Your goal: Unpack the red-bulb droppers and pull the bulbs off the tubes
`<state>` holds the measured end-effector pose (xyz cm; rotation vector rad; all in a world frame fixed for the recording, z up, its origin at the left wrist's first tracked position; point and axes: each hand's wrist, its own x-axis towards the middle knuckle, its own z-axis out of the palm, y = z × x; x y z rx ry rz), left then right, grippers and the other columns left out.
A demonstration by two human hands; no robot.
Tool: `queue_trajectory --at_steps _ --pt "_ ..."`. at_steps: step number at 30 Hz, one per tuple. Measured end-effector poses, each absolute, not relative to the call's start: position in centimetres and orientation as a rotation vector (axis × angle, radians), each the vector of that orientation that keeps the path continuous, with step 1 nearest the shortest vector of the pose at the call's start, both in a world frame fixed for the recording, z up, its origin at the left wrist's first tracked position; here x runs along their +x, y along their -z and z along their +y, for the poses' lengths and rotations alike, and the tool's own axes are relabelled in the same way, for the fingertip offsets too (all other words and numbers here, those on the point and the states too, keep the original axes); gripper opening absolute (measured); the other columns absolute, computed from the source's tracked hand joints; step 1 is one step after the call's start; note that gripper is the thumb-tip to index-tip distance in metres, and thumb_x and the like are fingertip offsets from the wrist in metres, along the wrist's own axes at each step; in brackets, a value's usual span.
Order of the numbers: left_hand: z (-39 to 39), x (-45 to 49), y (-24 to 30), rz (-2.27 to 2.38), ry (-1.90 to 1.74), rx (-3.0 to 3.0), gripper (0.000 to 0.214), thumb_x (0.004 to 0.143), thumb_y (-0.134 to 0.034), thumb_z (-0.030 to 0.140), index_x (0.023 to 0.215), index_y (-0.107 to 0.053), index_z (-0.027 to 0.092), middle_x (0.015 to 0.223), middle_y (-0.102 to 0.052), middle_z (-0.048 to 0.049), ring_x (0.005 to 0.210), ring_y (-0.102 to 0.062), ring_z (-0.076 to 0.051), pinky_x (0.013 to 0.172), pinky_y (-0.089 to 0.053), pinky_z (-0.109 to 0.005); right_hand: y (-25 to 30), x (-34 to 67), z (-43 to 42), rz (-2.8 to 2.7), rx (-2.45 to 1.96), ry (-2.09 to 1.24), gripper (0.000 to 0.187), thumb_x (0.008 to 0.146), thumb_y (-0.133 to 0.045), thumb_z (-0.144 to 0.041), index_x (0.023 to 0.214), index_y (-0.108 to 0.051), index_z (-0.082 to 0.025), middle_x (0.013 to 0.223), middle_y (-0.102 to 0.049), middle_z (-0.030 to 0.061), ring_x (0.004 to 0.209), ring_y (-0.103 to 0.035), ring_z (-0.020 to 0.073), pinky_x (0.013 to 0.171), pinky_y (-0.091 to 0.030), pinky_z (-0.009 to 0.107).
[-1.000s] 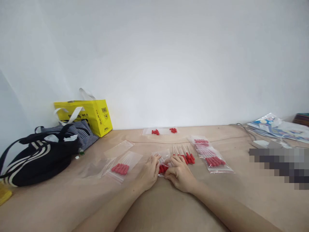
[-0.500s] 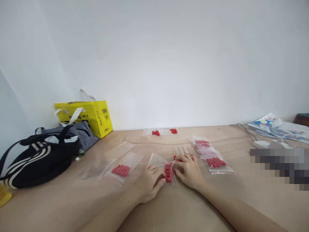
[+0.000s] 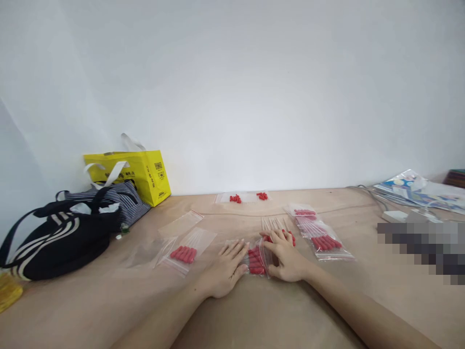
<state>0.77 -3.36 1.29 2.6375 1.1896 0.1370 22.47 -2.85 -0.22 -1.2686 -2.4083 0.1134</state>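
Note:
Between my hands lies a clear zip bag [image 3: 257, 272] with several red-handled sticks in it, their handles toward the bag's right end. My left hand [image 3: 228, 269] rests flat over the bag's left part, fingers stretched out, hiding the thin ends of the sticks. At the right end of that bag my right hand [image 3: 287, 258] is bent, thumb and fingers at its edge, seemingly gripping the plastic. Just beyond my right fingers, loose red-handled sticks [image 3: 274, 224] lie with their pale thin shafts pointing away; their handles are partly covered by my hand.
A filled bag of red-handled sticks [image 3: 183, 254] lies left, near flat clear bags [image 3: 181, 223]. More filled bags [image 3: 326, 243] overlap at right. Small red pieces [image 3: 235, 199] lie on plastic by the wall. Farther left stand a black bag [image 3: 72, 242] and a yellow bag [image 3: 158, 179].
My left fingers have straightened and flattened on the bag. My right hand has shifted slightly right and toward me, with the bag's right edge drawn along.

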Motion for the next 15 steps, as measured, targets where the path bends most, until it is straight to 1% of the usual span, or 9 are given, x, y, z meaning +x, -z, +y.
queue_trajectory --at_steps 5,10,13,15 --pt "-3.6 0.7 -1.6 1.184 -0.171 2.629 0.051 0.089 -0.02 0.043 0.136 -0.013 0.023 0.141 -0.018 -0.0033 0.129 -0.016 -0.02 0.105 -0.015 -0.039 0.2 23.2 -2.5 -2.452 -1.237 -0.106 0.038 0.062 -0.06 -0.039 0.097 -0.054 -0.025 0.118 -0.045 0.0072 0.106 -0.038 0.028 0.087 -0.022 0.051" --pt "-4.1 0.8 -2.8 1.207 -0.044 2.616 0.053 0.088 -0.021 0.044 0.136 -0.015 0.02 0.14 -0.021 -0.0053 0.129 -0.018 -0.022 0.104 -0.015 -0.04 -0.2 23.4 -2.5 -2.568 -1.135 -0.018 0.035 0.065 -0.06 -0.033 0.098 -0.054 -0.027 0.121 -0.044 0.0058 0.105 -0.039 0.0274 0.085 -0.025 0.049" --pt "-4.0 0.8 -2.9 1.232 -0.006 2.614 0.055 0.088 -0.02 0.046 0.136 -0.016 0.018 0.14 -0.022 -0.0066 0.129 -0.018 -0.022 0.104 -0.016 -0.039 -0.2 23.2 -2.5 -2.561 -1.156 -0.032 0.032 0.065 -0.062 -0.033 0.095 -0.056 -0.026 0.12 -0.045 0.0056 0.105 -0.039 0.0273 0.085 -0.024 0.048" --pt "-3.9 0.8 -2.8 1.219 0.003 2.624 0.055 0.088 -0.02 0.046 0.135 -0.019 0.018 0.14 -0.024 -0.0072 0.128 -0.019 -0.021 0.104 -0.016 -0.038 -0.1 23.1 -2.3 -2.512 -1.182 -0.078 0.031 0.063 -0.065 -0.034 0.092 -0.056 -0.024 0.118 -0.046 0.0052 0.104 -0.039 0.0265 0.085 -0.025 0.045"
